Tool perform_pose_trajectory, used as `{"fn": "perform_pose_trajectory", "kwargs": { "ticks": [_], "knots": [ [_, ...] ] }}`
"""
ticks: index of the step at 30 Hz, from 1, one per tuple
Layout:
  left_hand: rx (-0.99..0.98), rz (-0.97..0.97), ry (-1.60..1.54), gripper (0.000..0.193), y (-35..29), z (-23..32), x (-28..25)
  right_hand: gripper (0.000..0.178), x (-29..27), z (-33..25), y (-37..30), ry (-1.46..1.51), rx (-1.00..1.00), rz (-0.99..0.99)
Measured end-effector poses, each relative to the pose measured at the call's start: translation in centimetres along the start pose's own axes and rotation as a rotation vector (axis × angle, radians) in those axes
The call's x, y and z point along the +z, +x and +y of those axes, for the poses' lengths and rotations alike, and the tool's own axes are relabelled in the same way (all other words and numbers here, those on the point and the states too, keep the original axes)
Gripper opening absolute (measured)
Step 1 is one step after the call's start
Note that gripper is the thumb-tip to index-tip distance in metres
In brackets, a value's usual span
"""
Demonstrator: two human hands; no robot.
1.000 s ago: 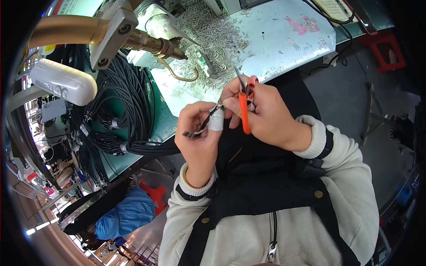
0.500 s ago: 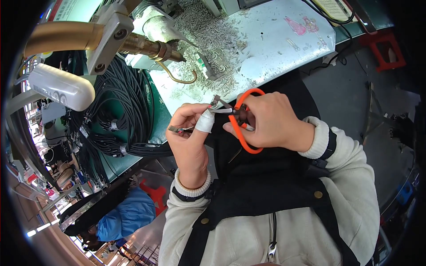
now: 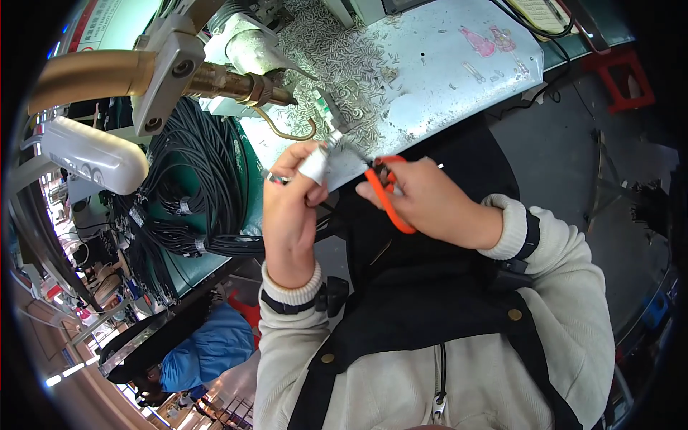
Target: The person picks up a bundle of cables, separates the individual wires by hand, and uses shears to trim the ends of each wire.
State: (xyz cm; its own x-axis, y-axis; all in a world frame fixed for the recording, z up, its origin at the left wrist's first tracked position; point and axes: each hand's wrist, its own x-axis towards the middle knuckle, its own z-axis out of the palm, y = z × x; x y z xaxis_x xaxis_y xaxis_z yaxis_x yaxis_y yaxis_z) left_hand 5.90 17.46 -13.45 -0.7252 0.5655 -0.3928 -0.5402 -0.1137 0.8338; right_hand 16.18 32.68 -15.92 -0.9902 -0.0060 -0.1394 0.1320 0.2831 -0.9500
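Note:
My left hand (image 3: 292, 197), white tape around its thumb, is closed on a small metal connector (image 3: 334, 137), held at the fingertips by the machine's fixture (image 3: 331, 111). A second small connector piece (image 3: 273, 177) pokes out at the hand's left side, and black cable passes under the palm. In my right hand (image 3: 437, 201) are orange-handled pliers (image 3: 390, 204), gripped round the handles. Their metal jaws point up and left toward the left hand, blurred, and apart from the connector.
A brass torch-like nozzle (image 3: 276, 93) with a bent copper tube reaches over the bench. Many small metal bits (image 3: 337, 50) litter the white work surface (image 3: 444, 79). Coiled black cables (image 3: 193, 172) lie left. A person in blue (image 3: 208, 347) sits lower left; a red stool (image 3: 622, 79) stands right.
My left hand has moved up and left, carrying the connector to the fixture. The pliers have come away from the connector and their handles are closer together.

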Motion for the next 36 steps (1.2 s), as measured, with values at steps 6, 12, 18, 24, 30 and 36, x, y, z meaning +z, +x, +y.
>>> {"fn": "perform_pose_trajectory", "kwargs": {
  "ticks": [6,12,18,24,30,36],
  "knots": [
    [0.004,0.097,0.005,0.014,2.9,1.1,0.2,0.021,-1.9,-1.9,3.5,0.383,0.024,0.279],
    [0.007,0.067,0.031,0.015,3.8,1.5,-0.4,0.022,-2.4,-1.6,7.3,0.306,0.025,0.260],
    [-0.026,-0.004,0.084,0.015,4.2,2.2,-1.1,0.023,-2.6,-1.8,7.7,0.337,0.070,0.218],
    [-0.018,0.001,0.156,0.017,4.2,2.4,-1.1,0.024,-2.5,-2.0,7.6,0.347,0.084,0.235],
    [0.114,0.092,0.198,0.016,3.7,1.7,-0.4,0.024,-2.2,-1.6,7.7,0.323,0.026,0.257],
    [0.103,0.112,0.184,0.019,3.3,1.8,-0.2,0.021,-2.2,-1.9,7.4,0.331,0.049,0.254]
  ]
}}
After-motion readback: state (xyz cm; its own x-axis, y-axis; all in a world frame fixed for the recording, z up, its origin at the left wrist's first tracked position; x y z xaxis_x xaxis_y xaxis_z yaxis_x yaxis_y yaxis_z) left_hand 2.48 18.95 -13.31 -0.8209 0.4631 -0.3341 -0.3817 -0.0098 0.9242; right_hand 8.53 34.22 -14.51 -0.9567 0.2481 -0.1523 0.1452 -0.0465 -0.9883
